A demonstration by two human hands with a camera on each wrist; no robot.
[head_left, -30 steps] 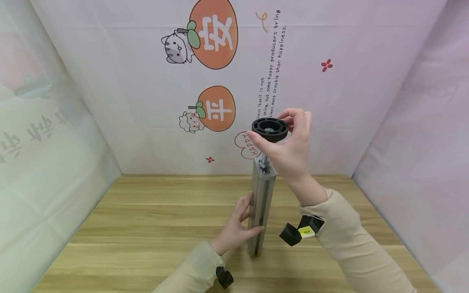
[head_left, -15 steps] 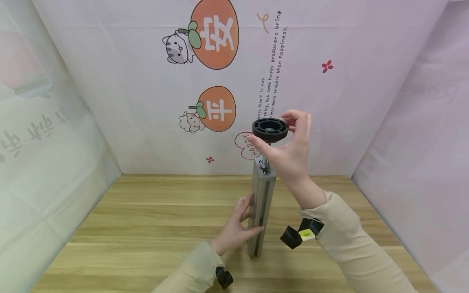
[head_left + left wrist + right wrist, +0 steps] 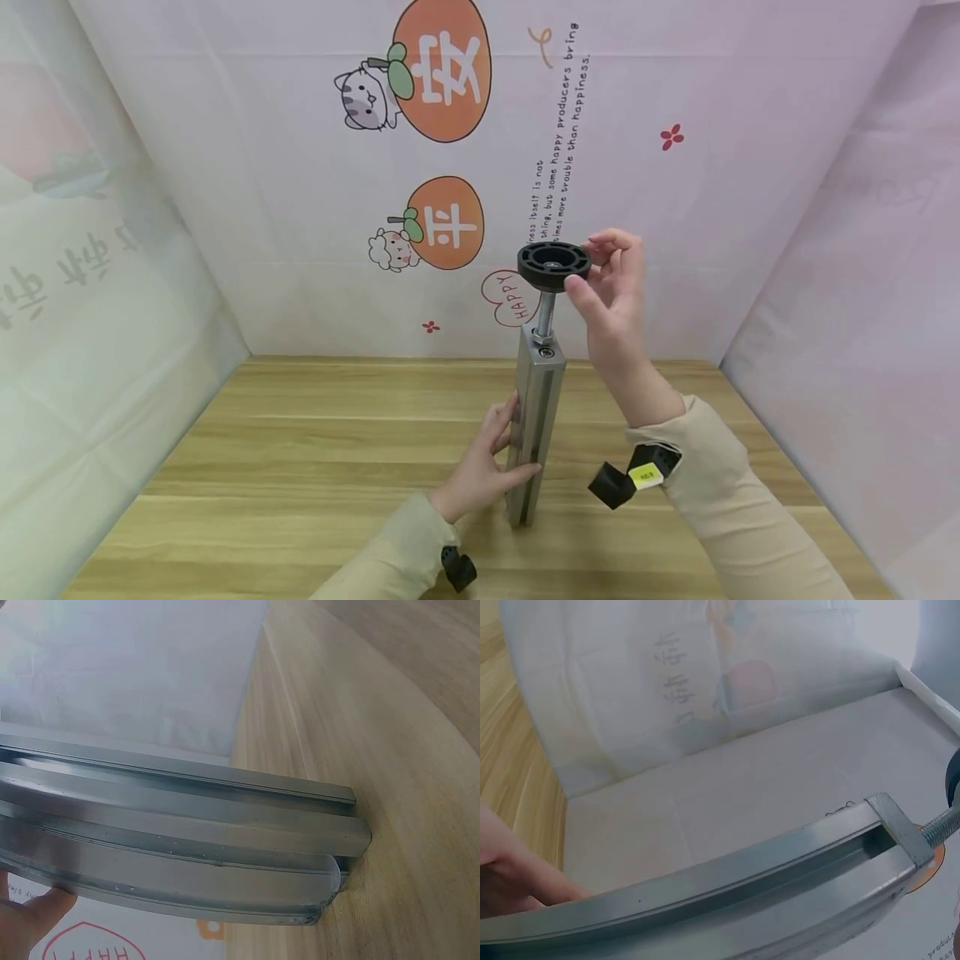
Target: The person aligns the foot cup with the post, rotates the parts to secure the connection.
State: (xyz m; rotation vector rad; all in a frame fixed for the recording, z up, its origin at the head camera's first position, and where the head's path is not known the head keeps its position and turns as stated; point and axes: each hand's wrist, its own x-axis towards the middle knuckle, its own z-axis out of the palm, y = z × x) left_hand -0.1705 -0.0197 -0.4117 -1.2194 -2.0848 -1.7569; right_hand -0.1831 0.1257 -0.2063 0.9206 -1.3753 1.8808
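Observation:
An aluminium extrusion profile [image 3: 534,425] stands upright on the table, slotted along its sides. A levelling foot [image 3: 553,265] with a round black base points up from its top end on a threaded stud [image 3: 546,315], with a nut at the bottom of the stud. Low on the profile, my left hand [image 3: 483,462] grips it between thumb and fingers. At the right edge of the black base is my right hand [image 3: 618,304], thumb on the front of the rim and bent fingers behind it. In the left wrist view the profile's lower end [image 3: 322,877] meets the wood.
The wood-grain table [image 3: 337,450] spreads to both sides of the profile. A printed white cloth [image 3: 360,308] hangs behind it, and pale cloth walls stand left [image 3: 112,292] and right [image 3: 847,317].
My right thumb has moved from the left front of the black base to its right front edge, and the right hand has shifted slightly right. The left hand and profile stay put.

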